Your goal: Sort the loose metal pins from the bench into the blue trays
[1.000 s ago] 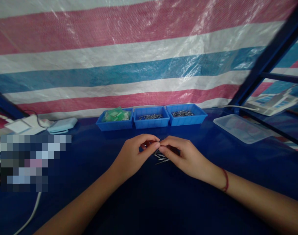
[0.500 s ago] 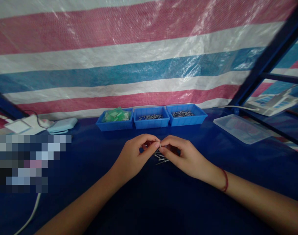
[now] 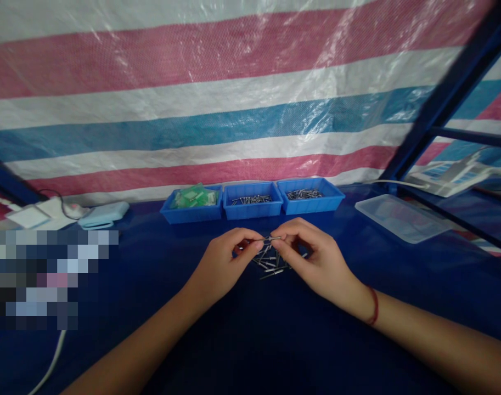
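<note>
My left hand (image 3: 224,263) and my right hand (image 3: 316,257) meet over the dark blue table (image 3: 250,340). Both pinch the ends of one thin metal pin (image 3: 271,239), held level between their fingertips. Under it lies a small heap of several similar metal pins (image 3: 270,262) on the table. A red string circles my right wrist.
Three blue trays stand at the back: one with green pieces (image 3: 191,202), two with metal pins (image 3: 252,200) (image 3: 308,196). A clear plastic lid (image 3: 400,217) lies to the right. A pale blue device (image 3: 103,214) and a white cable (image 3: 48,367) are on the left.
My hands have drawn slightly apart, so the pin between the fingertips now shows. The view has shifted a little downward.
</note>
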Tool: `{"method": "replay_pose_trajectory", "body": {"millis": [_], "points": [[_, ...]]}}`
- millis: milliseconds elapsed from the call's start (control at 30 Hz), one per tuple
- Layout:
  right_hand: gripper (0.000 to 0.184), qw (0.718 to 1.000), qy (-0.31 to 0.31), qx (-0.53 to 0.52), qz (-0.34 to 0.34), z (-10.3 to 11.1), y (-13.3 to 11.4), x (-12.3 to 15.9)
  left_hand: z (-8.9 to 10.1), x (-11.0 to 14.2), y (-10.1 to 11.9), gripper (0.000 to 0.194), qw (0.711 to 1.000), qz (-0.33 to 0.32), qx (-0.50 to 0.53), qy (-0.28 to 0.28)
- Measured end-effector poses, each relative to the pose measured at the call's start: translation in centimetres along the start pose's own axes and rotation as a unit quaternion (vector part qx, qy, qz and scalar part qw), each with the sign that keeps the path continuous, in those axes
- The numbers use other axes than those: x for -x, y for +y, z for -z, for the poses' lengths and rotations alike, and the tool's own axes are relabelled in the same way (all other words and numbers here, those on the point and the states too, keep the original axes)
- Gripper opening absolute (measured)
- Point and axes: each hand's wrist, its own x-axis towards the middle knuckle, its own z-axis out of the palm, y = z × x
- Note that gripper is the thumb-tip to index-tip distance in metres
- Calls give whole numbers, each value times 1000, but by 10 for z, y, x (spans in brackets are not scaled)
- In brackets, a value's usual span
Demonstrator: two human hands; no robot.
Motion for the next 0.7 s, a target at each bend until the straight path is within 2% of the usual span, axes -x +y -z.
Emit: {"method": "replay_pose_trajectory", "body": {"millis": [133, 200, 267, 333, 400, 433, 567, 700], "points": [[7, 994, -26, 52, 92, 8, -6, -2, -1, 1, 1, 18, 999, -30, -15, -13], [8, 986, -45, 79, 138, 14, -4, -7, -1, 1, 2, 19, 999, -31, -16, 4], [8, 980, -24, 117, 157, 21, 3, -16, 0, 0, 2, 21, 999, -22, -23, 40], [10, 973, 55, 173, 141, 30, 18, -28, 2, -1, 0, 24, 996, -17, -47, 72], [13, 956, 142, 239, 94, 39, 37, -40, 4, -3, -4, 21, 993, -19, -81, 84], [15, 946, 167, 270, 65, 43, 48, -46, 6, -4, -7, 19, 992, -23, -98, 83], [28, 926, 176, 335, -9, 51, 76, -54, 8, -7, -25, 19, 984, -42, -169, 34], [31, 942, 153, 297, -23, 43, 70, -45, 8, -10, -39, 28, 978, -3, -206, -33]]}}
